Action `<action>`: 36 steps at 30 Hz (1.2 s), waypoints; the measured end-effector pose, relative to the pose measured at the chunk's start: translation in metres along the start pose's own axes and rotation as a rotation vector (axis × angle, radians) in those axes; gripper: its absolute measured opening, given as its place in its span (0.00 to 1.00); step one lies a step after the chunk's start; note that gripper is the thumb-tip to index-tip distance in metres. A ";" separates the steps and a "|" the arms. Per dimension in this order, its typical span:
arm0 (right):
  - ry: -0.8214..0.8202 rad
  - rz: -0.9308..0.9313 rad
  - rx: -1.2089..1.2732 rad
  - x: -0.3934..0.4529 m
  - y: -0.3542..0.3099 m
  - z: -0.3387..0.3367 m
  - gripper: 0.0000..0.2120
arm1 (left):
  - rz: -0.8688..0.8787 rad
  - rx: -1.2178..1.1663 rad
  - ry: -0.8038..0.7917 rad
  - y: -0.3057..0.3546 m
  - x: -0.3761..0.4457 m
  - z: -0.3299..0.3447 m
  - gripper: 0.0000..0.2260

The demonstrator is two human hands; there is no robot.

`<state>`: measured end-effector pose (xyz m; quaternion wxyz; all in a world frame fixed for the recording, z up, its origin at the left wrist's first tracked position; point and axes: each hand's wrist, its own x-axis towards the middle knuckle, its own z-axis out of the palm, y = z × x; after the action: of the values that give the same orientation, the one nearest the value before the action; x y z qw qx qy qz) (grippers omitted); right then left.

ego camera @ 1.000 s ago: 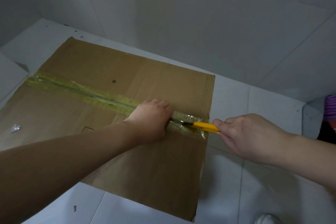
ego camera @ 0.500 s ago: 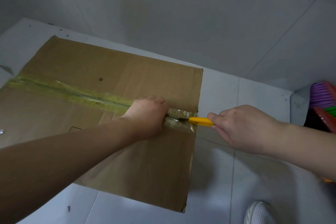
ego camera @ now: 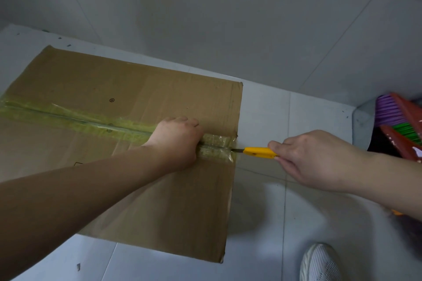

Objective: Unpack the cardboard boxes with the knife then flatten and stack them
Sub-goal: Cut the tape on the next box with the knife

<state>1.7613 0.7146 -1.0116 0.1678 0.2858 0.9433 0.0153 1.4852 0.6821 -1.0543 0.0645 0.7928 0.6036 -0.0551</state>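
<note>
Fingers (ego camera: 277, 145) pinch yellow knife (ego camera: 258, 151) at box (ego camera: 146, 107) edge

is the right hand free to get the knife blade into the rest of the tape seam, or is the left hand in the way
Probably not yet: the left hand presses on the tape seam just ahead of the knife, which the right hand holds at the box edge.

The cardboard box (ego camera: 127, 143) fills the left and middle of the frame, on the floor (ego camera: 296, 212). A tape strip (ego camera: 68, 118) runs across its top. The left hand (ego camera: 175, 141) rests on the tape near the box's right edge. Just right of that edge is the knife (ego camera: 258, 151), with the right hand (ego camera: 317, 162) behind it. A shoe (ego camera: 319, 262) sits at the lower right, brooms (ego camera: 397, 125) at the far right, and the wall (ego camera: 205, 18) across the top.
</note>
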 end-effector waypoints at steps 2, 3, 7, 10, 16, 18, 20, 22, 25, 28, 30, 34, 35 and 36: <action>0.001 0.009 0.008 -0.004 0.002 0.000 0.20 | 0.014 0.025 0.004 0.003 0.002 0.000 0.11; 0.002 0.016 0.010 -0.005 0.003 0.000 0.20 | 0.021 0.033 0.003 0.005 0.003 -0.001 0.11; 0.005 0.026 0.009 -0.015 0.007 0.001 0.20 | 0.045 0.045 0.011 0.011 0.008 -0.002 0.11; 0.066 0.064 0.085 -0.025 0.020 -0.001 0.19 | 0.043 0.056 0.037 0.010 0.013 -0.003 0.10; 0.052 0.300 0.142 -0.015 0.044 0.002 0.14 | -0.011 0.046 0.217 0.015 0.035 -0.019 0.05; 0.086 0.355 0.183 -0.005 0.047 0.001 0.11 | -0.017 0.037 0.282 0.020 0.046 -0.031 0.06; 0.102 0.417 0.255 0.003 0.052 -0.001 0.09 | -0.005 0.021 0.310 0.026 0.058 -0.041 0.06; 0.070 0.466 0.375 0.009 0.058 -0.003 0.09 | 0.029 -0.008 0.324 0.035 0.067 -0.051 0.05; -0.013 0.502 0.546 0.015 0.071 -0.001 0.20 | 0.082 0.047 0.261 0.049 0.082 -0.056 0.02; -0.109 0.498 0.693 0.018 0.087 0.003 0.31 | 0.103 0.139 0.212 0.060 0.096 -0.053 0.06; -0.126 0.502 0.766 0.022 0.100 0.010 0.32 | 0.115 0.160 0.180 0.065 0.103 -0.048 0.08; 0.126 0.608 0.885 0.044 0.124 0.033 0.12 | 0.114 0.162 0.112 0.072 0.122 -0.041 0.11; 0.176 0.669 0.878 0.054 0.131 0.041 0.08 | 0.114 0.157 0.087 0.075 0.128 -0.039 0.12; 0.186 0.741 0.858 0.063 0.138 0.050 0.08 | 0.112 0.154 0.063 0.078 0.135 -0.038 0.11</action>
<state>1.8016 0.8611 -1.0607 -0.0634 0.6372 0.7129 -0.2860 1.5969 0.7958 -1.0366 -0.0126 0.8291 0.5541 -0.0728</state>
